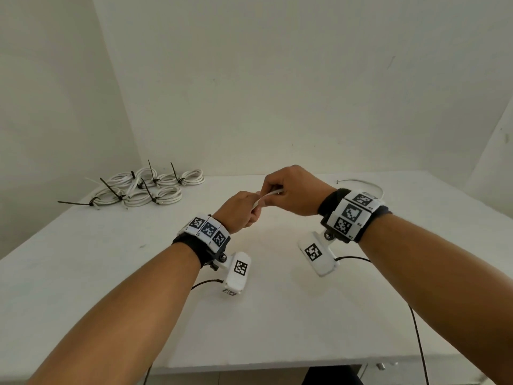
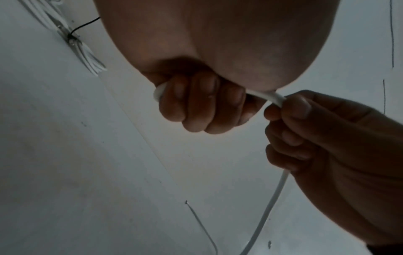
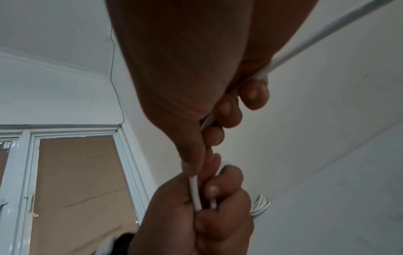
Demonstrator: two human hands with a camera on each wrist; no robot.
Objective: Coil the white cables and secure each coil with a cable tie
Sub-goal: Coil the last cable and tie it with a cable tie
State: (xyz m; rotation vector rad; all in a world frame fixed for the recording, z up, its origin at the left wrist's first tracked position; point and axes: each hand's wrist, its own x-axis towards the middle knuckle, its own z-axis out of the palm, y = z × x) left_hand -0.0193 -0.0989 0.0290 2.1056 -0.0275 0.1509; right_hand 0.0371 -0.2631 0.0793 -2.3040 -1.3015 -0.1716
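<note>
Above the middle of the white table (image 1: 277, 315) both hands meet on one white cable (image 1: 267, 196). My left hand (image 1: 245, 211) has its fingers curled round the cable (image 2: 269, 96); a short loop shows at the fist's other side. My right hand (image 1: 288, 190) pinches the same cable (image 3: 193, 190) between thumb and fingers right beside the left hand (image 3: 196, 217). From the right hand (image 2: 305, 127) the cable hangs down, and its free end (image 1: 358, 181) lies on the table at the back right. Several finished white coils (image 1: 144, 188) bound with black cable ties sit at the back left.
The table stands in a white-walled corner, with its front edge (image 1: 277, 364) close to me. Thin black leads (image 1: 416, 323) run from the wrist cameras across the table's right side. The right wrist view shows a covered window (image 3: 72, 181).
</note>
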